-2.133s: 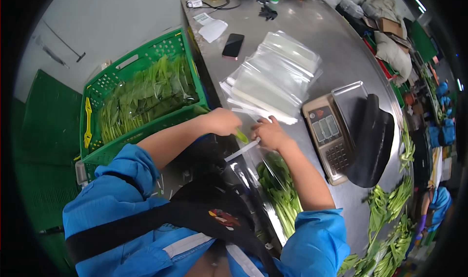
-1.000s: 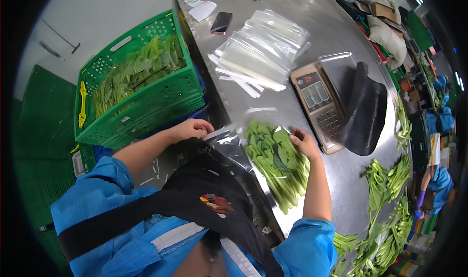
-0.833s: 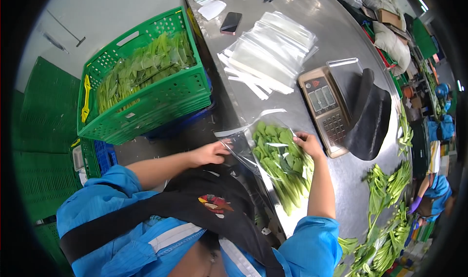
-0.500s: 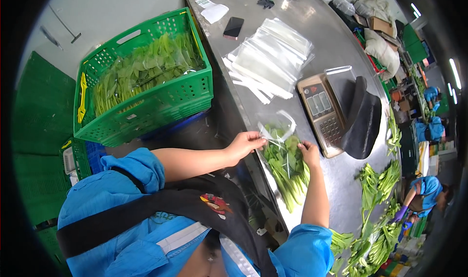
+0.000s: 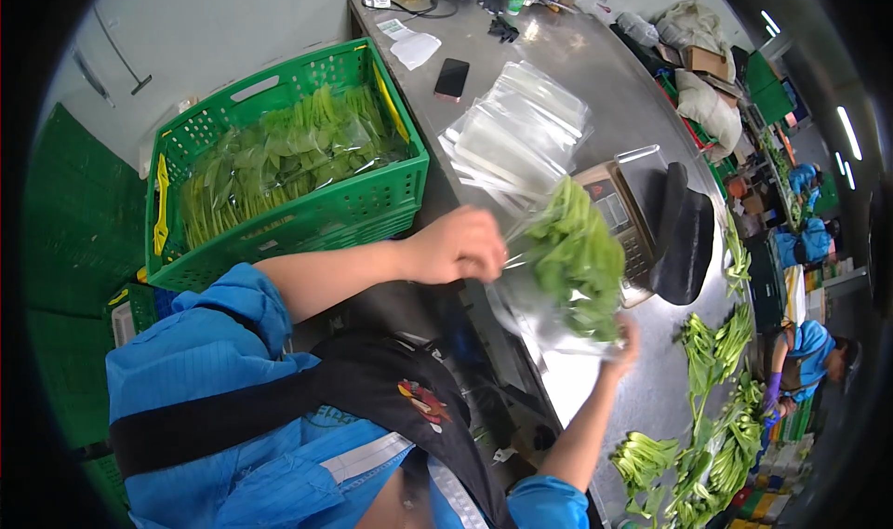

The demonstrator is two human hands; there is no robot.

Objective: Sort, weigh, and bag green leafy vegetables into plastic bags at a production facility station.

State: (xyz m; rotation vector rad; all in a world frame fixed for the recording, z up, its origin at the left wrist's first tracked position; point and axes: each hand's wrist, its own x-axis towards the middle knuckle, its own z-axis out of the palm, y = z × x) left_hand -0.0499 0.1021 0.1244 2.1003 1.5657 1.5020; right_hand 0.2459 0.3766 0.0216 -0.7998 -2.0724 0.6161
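Observation:
A clear plastic bag of leafy greens (image 5: 579, 268) is held tilted over the near edge of the steel table, stems pointing away from me and leaves toward me. My right hand (image 5: 627, 343) pinches the bag's near right corner. Beside the bag's left edge is my left hand (image 5: 465, 247), its fingers curled and blurred by motion. Whether those fingers grip the film cannot be made out. Behind the greens stands a weighing scale (image 5: 609, 194), partly covered by the bag. A stack of flat clear bags (image 5: 530, 115) lies just beyond.
At left, a green crate (image 5: 279, 236) holds bagged greens. Loose greens (image 5: 716, 436) lie along the table's right side. A phone (image 5: 452, 79), paper (image 5: 416, 50) and black gloves (image 5: 503, 30) sit farther back. A co-worker (image 5: 807, 361) in blue works at far right.
The bag of greens has been lifted and turned so its stems now point away from me. My left hand has moved up and left, my right hand down and right.

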